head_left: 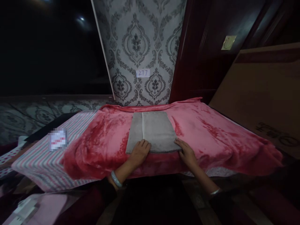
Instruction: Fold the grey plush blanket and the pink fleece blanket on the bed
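Half-open hands (139, 151) (187, 153) — seemingly — on grey cloth (157, 128)

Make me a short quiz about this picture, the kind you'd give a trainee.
1. True or false: the gray cloth lies on top of the red-and-pink blanket.
2. Which number is written on the wall label?
A) 177
B) 277
C) 772
3. Which hand touches the gray cloth near its right edge?

Key:
1. True.
2. B.
3. The person's right hand.
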Motion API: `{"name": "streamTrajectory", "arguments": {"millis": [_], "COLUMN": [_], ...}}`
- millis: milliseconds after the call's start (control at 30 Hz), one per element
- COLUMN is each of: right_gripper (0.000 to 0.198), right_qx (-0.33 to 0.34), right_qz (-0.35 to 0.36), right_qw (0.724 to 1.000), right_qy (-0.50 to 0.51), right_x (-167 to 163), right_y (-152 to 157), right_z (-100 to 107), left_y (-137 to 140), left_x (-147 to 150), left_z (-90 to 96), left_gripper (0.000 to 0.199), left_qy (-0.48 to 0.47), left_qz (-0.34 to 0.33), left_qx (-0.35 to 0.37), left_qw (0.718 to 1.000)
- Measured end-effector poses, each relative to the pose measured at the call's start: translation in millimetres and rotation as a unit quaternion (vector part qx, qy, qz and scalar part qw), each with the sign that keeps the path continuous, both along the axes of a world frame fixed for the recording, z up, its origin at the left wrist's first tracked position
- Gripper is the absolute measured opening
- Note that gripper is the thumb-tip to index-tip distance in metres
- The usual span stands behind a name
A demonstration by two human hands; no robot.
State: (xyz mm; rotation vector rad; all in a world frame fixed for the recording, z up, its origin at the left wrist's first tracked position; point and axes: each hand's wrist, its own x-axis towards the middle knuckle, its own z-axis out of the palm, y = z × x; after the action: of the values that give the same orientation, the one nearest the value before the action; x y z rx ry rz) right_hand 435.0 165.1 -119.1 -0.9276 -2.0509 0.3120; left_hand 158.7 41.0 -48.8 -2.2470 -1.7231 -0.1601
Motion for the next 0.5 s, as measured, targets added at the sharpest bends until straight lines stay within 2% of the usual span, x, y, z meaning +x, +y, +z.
{"name": "streamTrajectory", "arguments": {"millis": [100, 200, 267, 367, 500], "right_gripper": [0.054, 0.047, 0.036, 0.021, 0.024], "right_qx": [-0.013, -0.007, 0.014, 0.054, 0.087], "right_qz": [-0.006, -0.002, -0.001, -0.004, -0.015], "right_qw": [1.0, 0.998, 0.995, 0.988, 0.979], "right_qy": [0.021, 0.06, 0.096, 0.146, 0.185], "right_x": [-2, -5, -7, -8, -11], "right_y": [1, -3, -7, -10, -5], "right_z": [8, 36, 62, 106, 167], "left_y": [1, 0, -3, -7, -5], "left_x": [3, 4, 4, 4, 5], "left_z": [7.7, 30.8, 56.5, 105.9, 175.1], "left_gripper": [0.026, 0.031, 0.036, 0.036, 0.034], "left_qy": [-0.004, -0.001, -0.003, -0.001, 0.024], "left_qz": [0.01, 0.035, 0.045, 0.046, 0.041], "left_qx": [-0.019, -0.032, -0.021, 0.022, 0.075], "left_qw": [1.0, 0.999, 0.999, 0.999, 0.996]}}
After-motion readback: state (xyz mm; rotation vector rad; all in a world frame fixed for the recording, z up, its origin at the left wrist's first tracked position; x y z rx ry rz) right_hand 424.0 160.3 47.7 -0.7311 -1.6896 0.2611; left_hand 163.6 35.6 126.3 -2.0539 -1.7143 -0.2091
